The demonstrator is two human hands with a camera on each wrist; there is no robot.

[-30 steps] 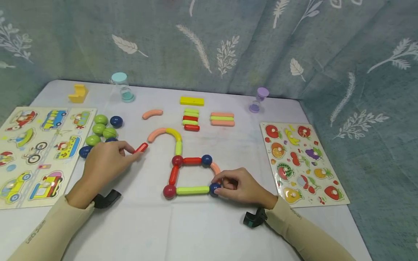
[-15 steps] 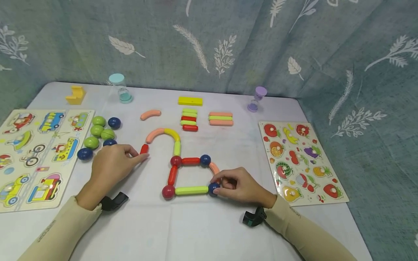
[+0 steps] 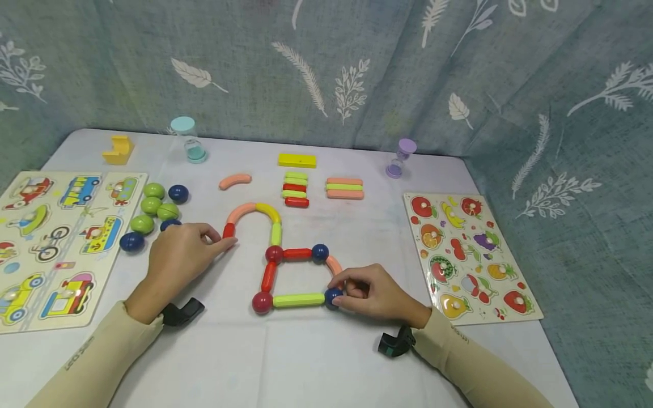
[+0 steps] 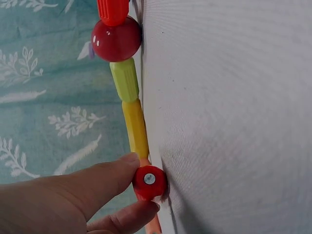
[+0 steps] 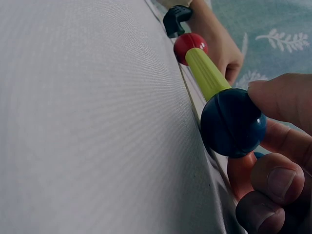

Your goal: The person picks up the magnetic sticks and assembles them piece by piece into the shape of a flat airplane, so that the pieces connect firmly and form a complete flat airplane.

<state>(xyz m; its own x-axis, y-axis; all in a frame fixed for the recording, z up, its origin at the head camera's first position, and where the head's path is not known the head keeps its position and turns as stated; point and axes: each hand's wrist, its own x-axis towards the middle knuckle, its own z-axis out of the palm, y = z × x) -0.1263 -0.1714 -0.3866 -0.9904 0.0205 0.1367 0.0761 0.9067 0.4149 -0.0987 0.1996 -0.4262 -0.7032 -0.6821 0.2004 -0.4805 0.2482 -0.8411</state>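
My left hand point(image 3: 181, 252) pinches a short red magnetic rod point(image 3: 228, 230) between thumb and finger. Its upper end meets the pink curved rod point(image 3: 241, 212), which runs into a yellow curved rod point(image 3: 268, 212) and a short green rod point(image 3: 276, 233). In the left wrist view, the red rod's metal-centred end point(image 4: 158, 184) faces the camera. Below the arch, red rods, a long green rod point(image 3: 298, 300) and an orange curved rod point(image 3: 334, 264) join red and blue balls in a closed shape. My right hand point(image 3: 374, 292) grips the lower-right blue ball point(image 5: 231, 122).
Green balls point(image 3: 142, 224) and blue balls point(image 3: 178, 194) lie beside the vehicle puzzle board point(image 3: 76, 226) at left. Spare rods point(image 3: 344, 187), a yellow bar point(image 3: 297, 161) and two hourglasses point(image 3: 195, 148) stand farther back. A fruit puzzle board point(image 3: 471, 260) lies at right.
My left hand has moved slightly right, and the red rod has turned more upright and come against the pink curved rod's free end. The right hand has stayed on the blue ball.
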